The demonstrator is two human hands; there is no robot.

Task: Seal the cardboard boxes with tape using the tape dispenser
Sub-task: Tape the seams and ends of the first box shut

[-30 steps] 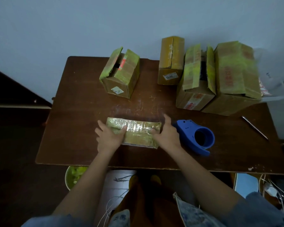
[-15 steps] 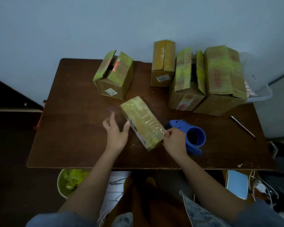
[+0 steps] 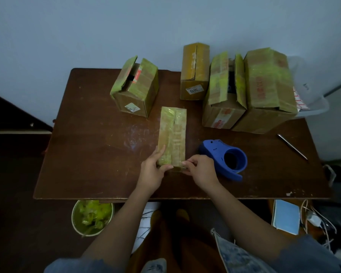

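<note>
both hands [image 3: 153, 170] [image 3: 202, 170] grip the narrow box's [image 3: 172, 134] near end.

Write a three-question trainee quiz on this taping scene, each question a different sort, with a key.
1. True or false: the blue tape dispenser is in the right hand.
2. Which end of the small flat box do both hands touch? A) far end B) near end C) neither
3. Fill in: the metal pen lies on the table to the ___ of the dispenser.

Key: 1 false, it sits on the table beside that hand; 2 B, the left hand is there too; 3 right.
</note>
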